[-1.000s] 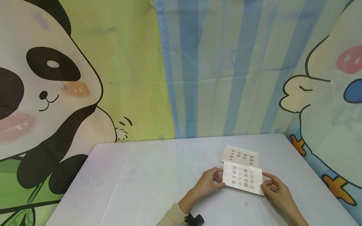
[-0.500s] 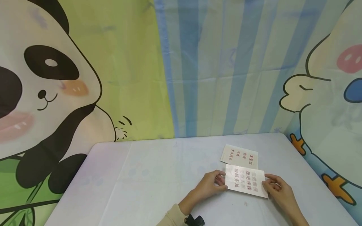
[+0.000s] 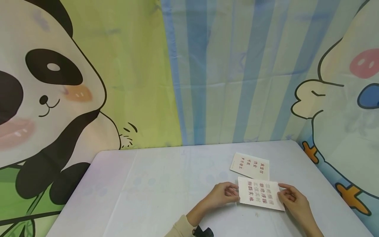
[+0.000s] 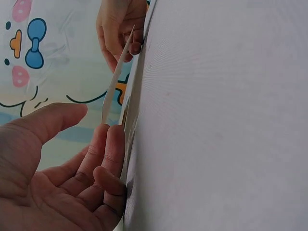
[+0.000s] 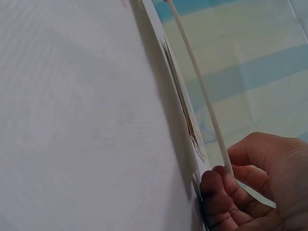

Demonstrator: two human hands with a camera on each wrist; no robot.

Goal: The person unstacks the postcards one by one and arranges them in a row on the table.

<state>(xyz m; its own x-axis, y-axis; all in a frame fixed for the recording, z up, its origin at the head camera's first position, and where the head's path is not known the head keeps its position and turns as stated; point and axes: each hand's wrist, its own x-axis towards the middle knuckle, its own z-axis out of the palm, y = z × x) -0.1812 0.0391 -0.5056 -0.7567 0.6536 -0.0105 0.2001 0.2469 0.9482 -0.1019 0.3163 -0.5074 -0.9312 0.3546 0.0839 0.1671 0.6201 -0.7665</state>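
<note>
Both hands, left (image 3: 220, 196) and right (image 3: 291, 199), pinch the card (image 3: 260, 194) by its short edges above the desk (image 3: 154, 184); it looks thin, light, bendy, best held at the edges.

I saw a white card (image 3: 260, 194) w/ red & grey characters, pale bluish-white tablecloth (image 3: 154, 194), blue-striped backdrop (image 3: 237, 75) w/ b&w panda (image 3: 44, 98).

light: bright, even, soft | shadows: faint | glare: slight on card (image 3: 260, 193) | wrist views: close, soft-focus
</note>
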